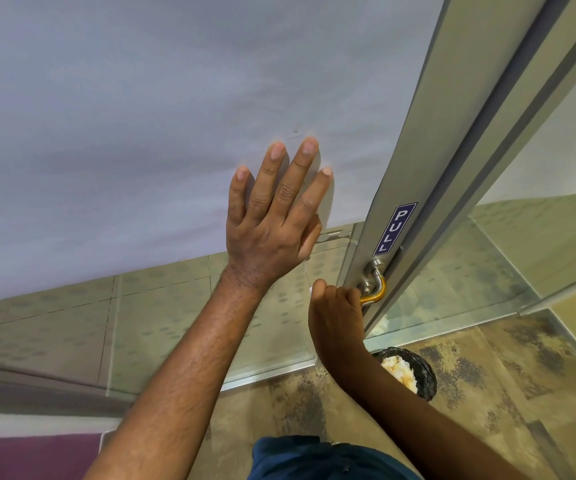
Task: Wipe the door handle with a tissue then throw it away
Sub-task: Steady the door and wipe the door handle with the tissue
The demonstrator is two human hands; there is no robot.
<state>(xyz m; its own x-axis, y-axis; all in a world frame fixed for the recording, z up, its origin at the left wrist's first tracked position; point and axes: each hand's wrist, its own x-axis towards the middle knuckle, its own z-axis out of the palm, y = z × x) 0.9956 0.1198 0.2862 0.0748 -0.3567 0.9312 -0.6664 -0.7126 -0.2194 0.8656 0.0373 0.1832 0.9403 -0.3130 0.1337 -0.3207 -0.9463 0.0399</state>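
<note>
A metal door handle [375,282] with a yellowish curved grip sits on the grey door frame below a blue PULL sticker [394,228]. My right hand [335,315] is closed around the handle's near end; a small white bit of tissue [310,289] shows at the thumb side, most of it hidden in the fist. My left hand [276,216] lies flat with fingers spread on the frosted glass door panel [141,133], left of the handle.
A black waste bin [414,368] with crumpled paper in it stands on the floor below the handle, partly behind my right forearm. Clear glass panels run along the bottom and to the right of the frame. The floor is mottled brown.
</note>
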